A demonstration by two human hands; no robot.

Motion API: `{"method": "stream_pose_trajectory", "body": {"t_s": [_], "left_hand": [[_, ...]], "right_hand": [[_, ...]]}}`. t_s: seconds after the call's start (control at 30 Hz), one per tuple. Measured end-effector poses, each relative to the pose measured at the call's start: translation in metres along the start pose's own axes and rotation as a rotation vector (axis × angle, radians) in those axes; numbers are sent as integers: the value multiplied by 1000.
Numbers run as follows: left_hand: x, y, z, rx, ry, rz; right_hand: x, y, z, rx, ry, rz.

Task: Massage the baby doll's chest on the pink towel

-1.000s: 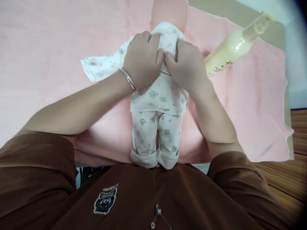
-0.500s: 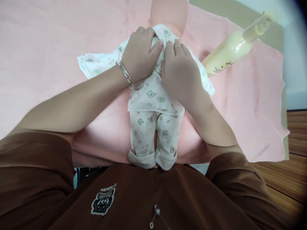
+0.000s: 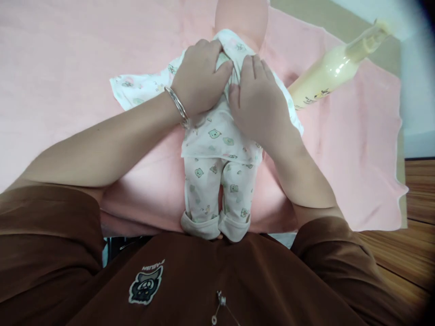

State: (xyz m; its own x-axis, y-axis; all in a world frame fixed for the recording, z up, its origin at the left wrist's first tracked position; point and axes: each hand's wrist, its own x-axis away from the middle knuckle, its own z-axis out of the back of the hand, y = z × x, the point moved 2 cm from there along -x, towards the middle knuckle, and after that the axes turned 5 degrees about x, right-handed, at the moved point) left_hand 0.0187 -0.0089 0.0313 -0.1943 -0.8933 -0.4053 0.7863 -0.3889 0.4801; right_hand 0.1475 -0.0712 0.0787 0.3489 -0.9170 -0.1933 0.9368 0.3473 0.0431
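Observation:
A baby doll (image 3: 241, 20) lies lengthwise before me, its head at the top edge of the view. It wears a white printed shirt (image 3: 217, 136) and matching trousers (image 3: 204, 185) with turned-up cuffs. My left hand (image 3: 202, 77) is closed on the shirt near the neck, fingers bent over the cloth and thumb pointing toward the middle. Opposite it, my right hand (image 3: 260, 99) rests on the other side of the shirt front, its fingers stretched out together. Between the hands the cloth is creased and raised. My palms hide part of the shirt's chest.
Beneath the doll spreads a pink blanket (image 3: 61, 54). A pale yellow bottle (image 3: 329, 72) with a clear cap lies tilted to the right of the doll. Wooden flooring (image 3: 419, 190) shows at the right.
My right hand has shifted slightly to the right. Around the neck, the shirt cloth sits a little higher and is pulled into sharper folds. My left hand has hardly moved.

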Motion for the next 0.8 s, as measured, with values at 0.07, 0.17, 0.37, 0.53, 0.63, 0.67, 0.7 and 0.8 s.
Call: {"method": "stream_pose_trajectory", "body": {"t_s": [0.07, 0.17, 0.37, 0.53, 0.63, 0.67, 0.7, 0.8], "left_hand": [[-3, -6, -6, 10, 20, 36], [-1, -8, -9, 56, 62, 55], [2, -5, -9, 105, 96, 135], [3, -3, -9, 88, 141, 152], [3, -2, -9, 98, 152, 160], [4, -3, -8, 102, 157, 165], [4, -3, -8, 105, 156, 167], [4, -4, -7, 120, 136, 160]], "right_hand": [[5, -6, 5, 2, -4, 42], [-2, 2, 0, -10, 16, -5], [-24, 33, -24, -127, 14, -95], [-26, 39, -30, -239, 7, -122], [-26, 38, -30, -241, 10, -113], [-27, 38, -30, -244, 15, -115], [-27, 38, -30, -247, 21, -123], [-27, 38, -29, -259, 36, -125]]}}
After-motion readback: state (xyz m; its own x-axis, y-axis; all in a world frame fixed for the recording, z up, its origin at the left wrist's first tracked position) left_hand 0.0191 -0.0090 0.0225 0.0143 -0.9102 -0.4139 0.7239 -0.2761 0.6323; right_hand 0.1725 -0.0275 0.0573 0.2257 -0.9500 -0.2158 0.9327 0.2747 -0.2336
